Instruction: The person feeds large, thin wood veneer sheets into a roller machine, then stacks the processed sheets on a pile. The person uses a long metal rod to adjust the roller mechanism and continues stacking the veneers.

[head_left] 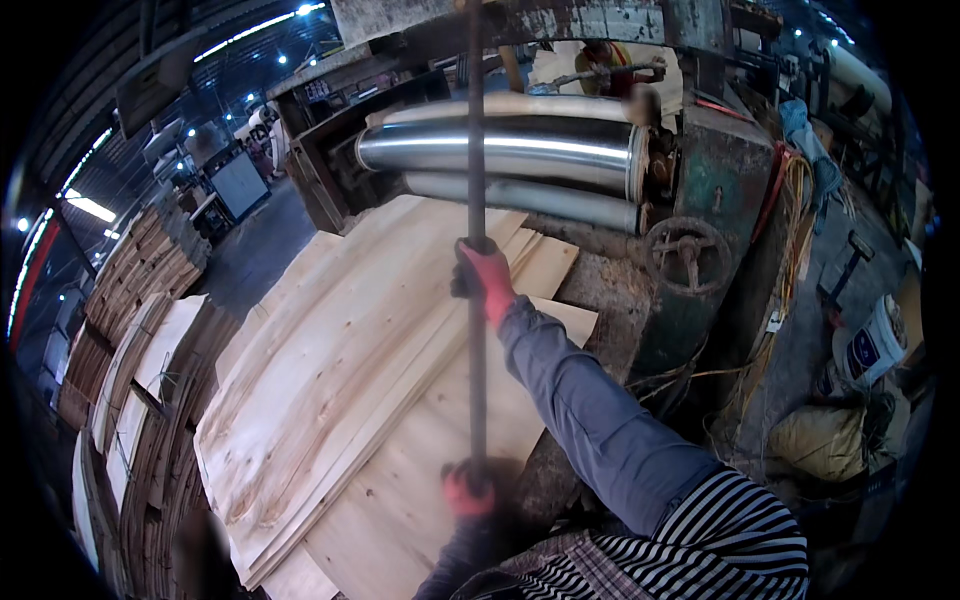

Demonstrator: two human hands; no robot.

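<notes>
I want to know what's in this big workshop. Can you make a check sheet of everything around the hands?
Surface: pale wood sheets stacked, fanned unevenly.
Job's things: long dark rod, upright, over the sheets.
Clutter: white bucket and tan sack on the floor, right.
Grips: right hand, red glove, closed on the rod high up; left hand, red glove, closed on it low down.
Cables: orange wires hang beside the green machine.
Surroundings: shiny rollers behind the sheets; more wood piles left; a person behind the rollers.
</notes>
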